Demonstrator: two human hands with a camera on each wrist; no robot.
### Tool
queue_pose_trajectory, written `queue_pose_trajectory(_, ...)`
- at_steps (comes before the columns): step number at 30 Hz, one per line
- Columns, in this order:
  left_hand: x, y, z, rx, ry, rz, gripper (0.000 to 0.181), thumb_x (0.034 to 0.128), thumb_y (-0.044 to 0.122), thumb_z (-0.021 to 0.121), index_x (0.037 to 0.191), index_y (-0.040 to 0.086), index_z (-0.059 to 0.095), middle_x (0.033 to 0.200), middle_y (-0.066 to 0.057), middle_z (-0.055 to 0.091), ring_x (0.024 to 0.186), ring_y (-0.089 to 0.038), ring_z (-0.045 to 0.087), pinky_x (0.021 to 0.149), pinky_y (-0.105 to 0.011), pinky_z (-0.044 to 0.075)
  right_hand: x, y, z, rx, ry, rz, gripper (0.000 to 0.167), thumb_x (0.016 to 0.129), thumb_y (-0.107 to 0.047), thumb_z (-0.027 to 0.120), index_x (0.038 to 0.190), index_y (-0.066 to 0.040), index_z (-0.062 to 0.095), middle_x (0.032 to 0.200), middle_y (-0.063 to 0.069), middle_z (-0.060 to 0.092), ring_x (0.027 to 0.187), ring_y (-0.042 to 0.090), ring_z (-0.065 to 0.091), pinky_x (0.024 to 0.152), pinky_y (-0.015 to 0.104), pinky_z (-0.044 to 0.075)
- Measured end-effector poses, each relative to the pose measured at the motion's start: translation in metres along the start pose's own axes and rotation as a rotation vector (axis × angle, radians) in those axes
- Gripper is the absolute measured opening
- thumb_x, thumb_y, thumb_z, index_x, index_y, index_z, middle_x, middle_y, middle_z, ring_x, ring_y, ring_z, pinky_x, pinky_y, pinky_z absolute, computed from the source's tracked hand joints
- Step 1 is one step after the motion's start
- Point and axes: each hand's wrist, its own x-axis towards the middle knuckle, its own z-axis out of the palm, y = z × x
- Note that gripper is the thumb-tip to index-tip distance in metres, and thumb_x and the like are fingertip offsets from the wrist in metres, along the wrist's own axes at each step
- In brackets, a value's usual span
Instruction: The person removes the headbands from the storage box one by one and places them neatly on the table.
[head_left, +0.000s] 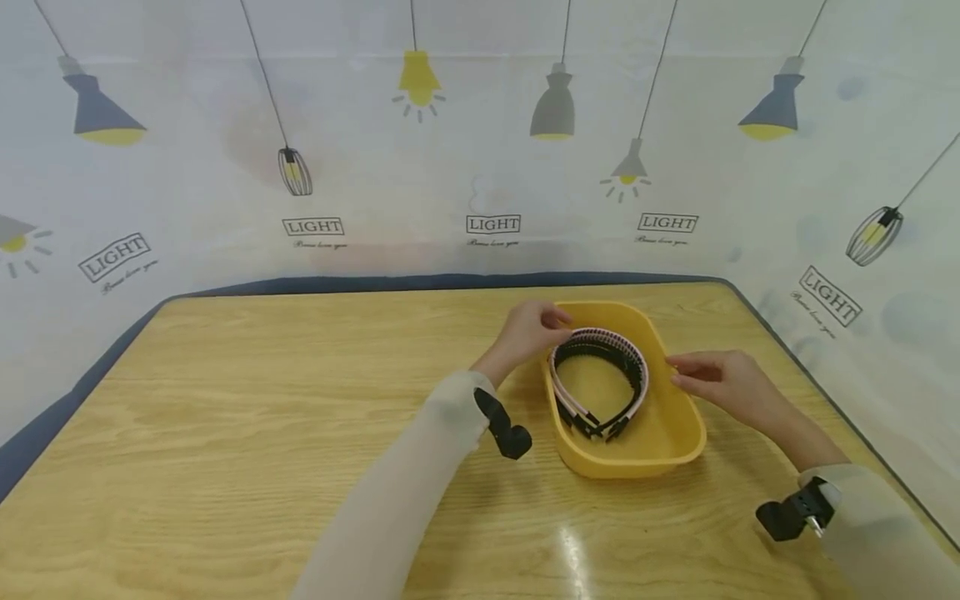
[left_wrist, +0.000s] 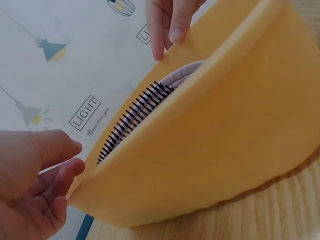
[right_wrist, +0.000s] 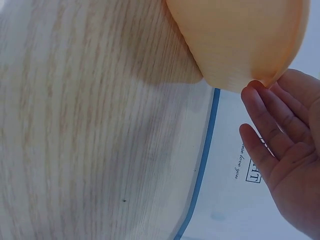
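Inside a yellow plastic basket (head_left: 671, 425) lie several headbands (head_left: 597, 342), nested in a ring. One is pale pink with a row of dark teeth, and others look black. My left hand (head_left: 527, 336) is at the basket's far left rim, beside the headbands. In the left wrist view its thumb and loosely bent fingers stand apart with no headband between them; contact with the rim is unclear. At the right rim, my right hand (head_left: 723, 385) touches the basket with its fingertips. Those fingers (right_wrist: 277, 117) look nearly straight in the right wrist view.
The basket stands on a wood-grain table (head_left: 262, 433), toward its right side. A pale backdrop (head_left: 360, 167) printed with lamps and lettering rises behind the table and along its sides. A dark blue strip (head_left: 420, 283) borders the table's far edge.
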Motion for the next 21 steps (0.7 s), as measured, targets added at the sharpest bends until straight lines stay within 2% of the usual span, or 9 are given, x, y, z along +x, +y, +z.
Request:
queue_pose_trajectory(8, 0.010, 0.002, 0.004, 0.060, -0.019, -0.003, 0.021, 0.0842, 0.011, 0.066, 0.104, 0.003, 0.068, 0.093, -0.007, 0.066, 0.084, -0.015, 0.061, 0.066, -0.020, 0.048, 0.001, 0.002, 0.000, -0.002, -0.007, -0.002, 0.035, 0.088, -0.017, 0.062, 0.116, 0.005, 0.061, 0.102, 0.018, 0.065, 0.088, 0.023, 0.064, 0.069, 0.023, 0.052)
queue_pose_trajectory(15, 0.016, -0.001, 0.006, 0.090, -0.033, -0.016, 0.022, 0.0841, 0.011, 0.066, 0.105, 0.003, 0.068, 0.095, -0.006, 0.066, 0.084, -0.015, 0.060, 0.068, -0.020, 0.048, 0.000, 0.001, 0.000, 0.011, -0.012, 0.008, 0.036, 0.089, -0.017, 0.062, 0.117, 0.004, 0.060, 0.103, 0.018, 0.065, 0.089, 0.023, 0.064, 0.070, 0.023, 0.052)
queue_pose_trajectory(21, 0.018, 0.000, 0.005, 0.169, -0.065, -0.001, 0.024, 0.0832, 0.010, 0.066, 0.106, 0.003, 0.068, 0.097, -0.007, 0.066, 0.086, -0.016, 0.060, 0.070, -0.020, 0.048, -0.001, 0.003, 0.000, 0.012, -0.001, -0.006, 0.034, 0.088, -0.015, 0.062, 0.116, 0.005, 0.061, 0.101, 0.018, 0.066, 0.088, 0.024, 0.064, 0.070, 0.025, 0.053)
